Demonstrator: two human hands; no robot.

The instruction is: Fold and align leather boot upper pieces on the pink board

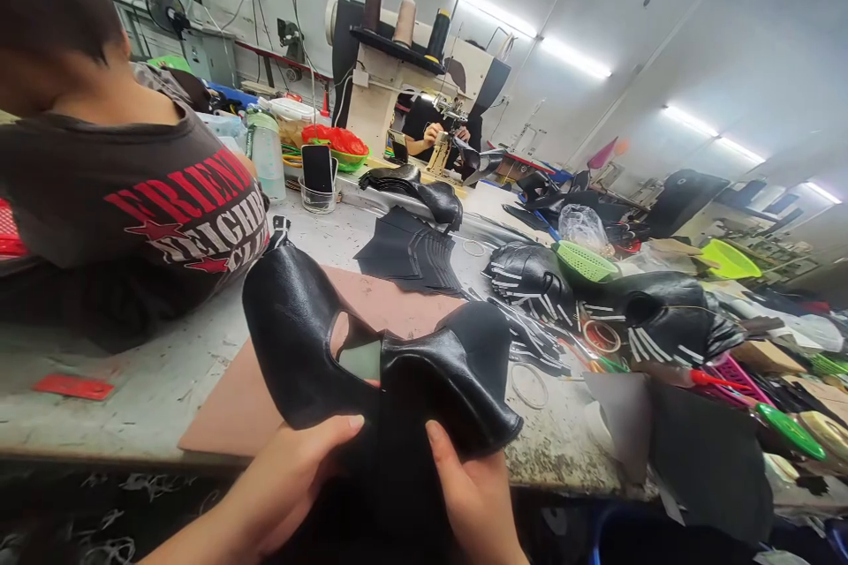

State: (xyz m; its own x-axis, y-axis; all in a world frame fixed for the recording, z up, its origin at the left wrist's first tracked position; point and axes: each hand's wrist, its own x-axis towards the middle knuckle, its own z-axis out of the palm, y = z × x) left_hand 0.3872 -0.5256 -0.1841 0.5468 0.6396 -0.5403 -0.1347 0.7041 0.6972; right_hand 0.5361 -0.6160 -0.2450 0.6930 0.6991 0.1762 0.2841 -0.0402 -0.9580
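A glossy black leather shoe upper (457, 380) is held up over the front edge of the workbench. Its wide left part (291, 327) curves upward, and a gap near the middle shows a pale greenish patch. My left hand (298, 468) grips the lower left part, thumb on top and fingers hidden underneath. On the other side, my right hand (473, 481) is closed around the lower right part, its thumb pressed against the leather. Beneath the upper lies a pinkish-brown sheet (231, 424).
A fan of black cut pieces (414, 252) lies behind. Bundled black uppers (530, 274) and a green basket (586, 260) are to the right. At left sits a person in a printed shirt (178, 203). Another person's hands work at the sewing machine (437, 150). A red strip (72, 386) lies front left.
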